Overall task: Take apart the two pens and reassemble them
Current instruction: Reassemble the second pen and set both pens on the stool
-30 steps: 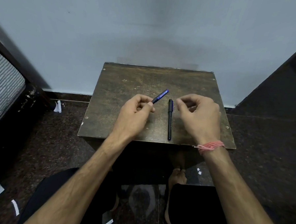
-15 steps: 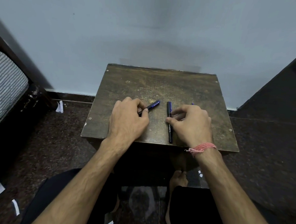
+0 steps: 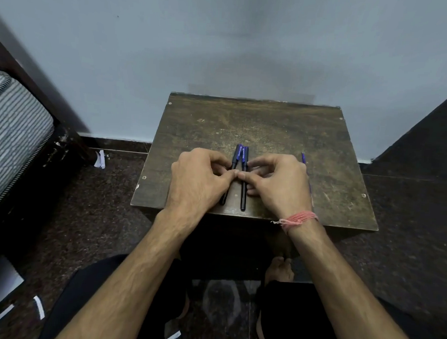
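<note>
Two dark pens with blue caps lie side by side on the small wooden table (image 3: 271,125), both pointing away from me. My left hand (image 3: 198,178) rests on the left pen (image 3: 235,157), fingers pinching its barrel. Thumb and fingers of my right hand (image 3: 276,182) close on the right pen (image 3: 243,193) at mid-length. The two thumbs touch between the pens. A thin blue refill (image 3: 303,159) lies on the table behind my right hand, mostly hidden by it.
The table stands against a pale wall (image 3: 224,39). A striped mattress (image 3: 9,132) on a dark frame sits at the left. Paper scraps (image 3: 100,159) lie on the dark stone floor. My knees and a foot (image 3: 279,269) are below the table's near edge.
My left hand lowered its pen from the air onto the table and slid it beside the other pen. My right hand came down onto the right pen. Both hands moved together.
</note>
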